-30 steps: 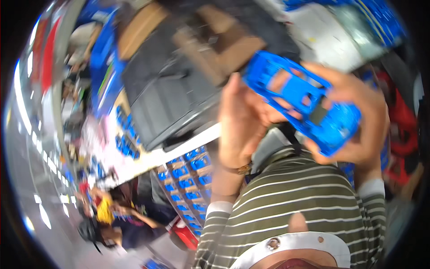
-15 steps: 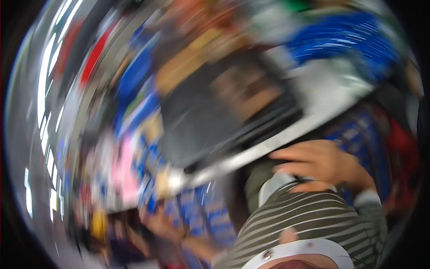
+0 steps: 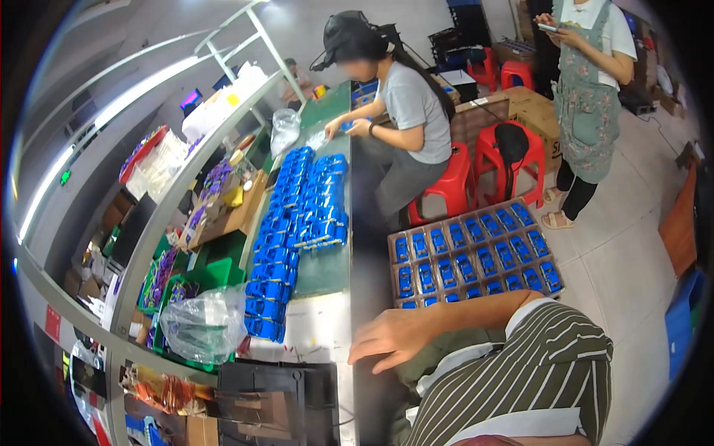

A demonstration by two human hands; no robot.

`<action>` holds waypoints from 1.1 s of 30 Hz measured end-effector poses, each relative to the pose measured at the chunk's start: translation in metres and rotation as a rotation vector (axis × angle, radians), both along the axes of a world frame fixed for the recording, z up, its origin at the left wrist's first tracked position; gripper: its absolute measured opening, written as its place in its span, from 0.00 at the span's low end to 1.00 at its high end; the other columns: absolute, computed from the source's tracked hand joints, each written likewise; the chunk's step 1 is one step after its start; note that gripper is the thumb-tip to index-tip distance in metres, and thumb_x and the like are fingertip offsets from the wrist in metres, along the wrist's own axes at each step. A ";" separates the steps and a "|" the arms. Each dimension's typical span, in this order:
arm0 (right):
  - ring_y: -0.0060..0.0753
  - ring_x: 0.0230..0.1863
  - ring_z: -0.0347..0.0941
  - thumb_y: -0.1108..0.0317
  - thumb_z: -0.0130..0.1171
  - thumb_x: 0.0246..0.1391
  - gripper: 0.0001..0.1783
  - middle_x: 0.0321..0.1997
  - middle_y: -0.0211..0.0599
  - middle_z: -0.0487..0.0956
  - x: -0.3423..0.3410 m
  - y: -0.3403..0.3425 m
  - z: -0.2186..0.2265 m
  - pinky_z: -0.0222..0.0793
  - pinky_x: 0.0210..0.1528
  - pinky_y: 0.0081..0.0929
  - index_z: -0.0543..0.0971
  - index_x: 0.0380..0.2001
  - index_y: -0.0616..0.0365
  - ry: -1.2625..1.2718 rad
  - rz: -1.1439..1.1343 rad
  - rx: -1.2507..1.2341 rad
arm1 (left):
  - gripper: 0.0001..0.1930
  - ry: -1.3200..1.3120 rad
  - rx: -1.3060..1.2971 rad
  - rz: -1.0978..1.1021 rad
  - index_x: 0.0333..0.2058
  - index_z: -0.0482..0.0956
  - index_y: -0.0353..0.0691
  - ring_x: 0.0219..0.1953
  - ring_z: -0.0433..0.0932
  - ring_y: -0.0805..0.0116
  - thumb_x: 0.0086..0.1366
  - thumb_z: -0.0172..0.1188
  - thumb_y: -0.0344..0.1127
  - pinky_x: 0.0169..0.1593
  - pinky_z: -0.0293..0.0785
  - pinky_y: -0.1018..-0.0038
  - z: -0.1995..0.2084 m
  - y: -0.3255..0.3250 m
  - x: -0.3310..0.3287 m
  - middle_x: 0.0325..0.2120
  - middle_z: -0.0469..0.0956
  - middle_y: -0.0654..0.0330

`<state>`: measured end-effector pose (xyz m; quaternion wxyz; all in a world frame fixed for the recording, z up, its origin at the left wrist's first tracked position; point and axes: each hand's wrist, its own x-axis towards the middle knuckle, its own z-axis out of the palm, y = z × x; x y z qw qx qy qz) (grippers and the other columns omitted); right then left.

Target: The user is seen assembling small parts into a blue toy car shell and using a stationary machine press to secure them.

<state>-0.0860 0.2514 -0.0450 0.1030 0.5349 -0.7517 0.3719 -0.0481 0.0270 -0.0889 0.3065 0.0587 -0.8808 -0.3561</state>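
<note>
My right hand (image 3: 390, 338) reaches leftward from a striped sleeve, palm down. Its fingers are slightly spread and hold nothing. The fingertips are beside the edge of the workbench (image 3: 318, 311), though whether they touch it I cannot tell. Past that edge lies a black plastic case (image 3: 316, 383) with a brown patch on it. Rows of glossy blue toy car bodies (image 3: 275, 256) are stacked on the bench farther up. Beyond my forearm sits a brown compartment tray (image 3: 462, 216) filled with small blue cars. My left hand is outside the picture.
A co-worker in grey (image 3: 420, 111) sits at the bench's far end, handling a blue part. Another person in an apron (image 3: 587, 134) stands at the far right. Red stools (image 3: 450, 182), a clear plastic bag (image 3: 204, 323), a green bin (image 3: 212, 279) and a metal shelf frame (image 3: 167, 227) surround the bench.
My view has swung and sharpened from a strong blur. The black case now appears lower left. My right hand has shifted left and down in the picture; my left hand has dropped out of it.
</note>
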 end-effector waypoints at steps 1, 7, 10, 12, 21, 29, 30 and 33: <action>0.40 0.49 0.69 0.60 0.56 0.51 0.22 0.47 0.39 0.73 -0.001 0.004 -0.002 0.70 0.45 0.33 0.70 0.48 0.58 -0.012 -0.021 0.014 | 0.17 -0.010 -0.021 -0.006 0.46 0.69 0.31 0.41 0.71 0.57 0.63 0.48 0.38 0.43 0.70 0.67 -0.001 0.003 -0.004 0.40 0.73 0.49; 0.41 0.48 0.69 0.60 0.54 0.52 0.19 0.46 0.39 0.73 -0.012 0.016 -0.013 0.69 0.45 0.35 0.71 0.46 0.57 -0.093 -0.081 0.044 | 0.16 -0.051 -0.090 -0.048 0.44 0.69 0.30 0.38 0.72 0.57 0.64 0.46 0.38 0.40 0.71 0.67 -0.009 0.020 -0.030 0.37 0.74 0.49; 0.41 0.46 0.70 0.59 0.53 0.54 0.18 0.44 0.39 0.74 -0.025 0.015 -0.022 0.70 0.43 0.35 0.71 0.46 0.56 -0.060 -0.100 -0.005 | 0.16 -0.037 -0.111 -0.056 0.43 0.70 0.29 0.36 0.72 0.57 0.65 0.45 0.38 0.39 0.71 0.67 -0.008 0.020 -0.037 0.35 0.74 0.49; 0.41 0.42 0.71 0.57 0.53 0.55 0.18 0.41 0.39 0.74 -0.031 0.006 -0.031 0.71 0.39 0.35 0.71 0.46 0.54 -0.010 -0.094 -0.058 | 0.16 -0.020 -0.130 -0.015 0.42 0.70 0.29 0.35 0.72 0.57 0.65 0.44 0.37 0.38 0.72 0.67 -0.007 0.011 -0.031 0.34 0.74 0.48; 0.42 0.42 0.72 0.64 0.61 0.46 0.13 0.38 0.37 0.77 -0.078 0.039 -0.037 0.69 0.44 0.34 0.76 0.37 0.54 0.013 -0.572 -0.127 | 0.17 0.112 -0.169 0.111 0.39 0.70 0.27 0.30 0.73 0.56 0.67 0.41 0.37 0.34 0.72 0.68 0.019 -0.033 0.026 0.30 0.75 0.48; 0.40 0.44 0.69 0.66 0.62 0.45 0.15 0.41 0.36 0.70 -0.139 0.019 -0.011 0.70 0.40 0.33 0.75 0.39 0.52 0.191 -1.019 -0.123 | 0.18 0.337 -0.373 0.307 0.36 0.71 0.25 0.26 0.74 0.56 0.69 0.38 0.37 0.30 0.73 0.68 0.069 -0.059 0.127 0.27 0.76 0.47; 0.39 0.44 0.69 0.65 0.63 0.44 0.16 0.42 0.35 0.69 -0.154 0.018 -0.014 0.70 0.40 0.32 0.75 0.40 0.52 0.236 -1.069 -0.102 | 0.19 0.372 -0.423 0.322 0.36 0.71 0.25 0.25 0.74 0.56 0.69 0.38 0.37 0.29 0.73 0.68 0.074 -0.060 0.139 0.26 0.76 0.47; 0.38 0.46 0.67 0.62 0.64 0.43 0.19 0.42 0.35 0.69 -0.192 0.018 -0.029 0.71 0.39 0.32 0.74 0.41 0.49 0.313 -1.135 -0.010 | 0.19 0.440 -0.579 0.310 0.35 0.71 0.24 0.23 0.75 0.56 0.70 0.36 0.37 0.28 0.73 0.68 0.083 -0.057 0.169 0.25 0.76 0.47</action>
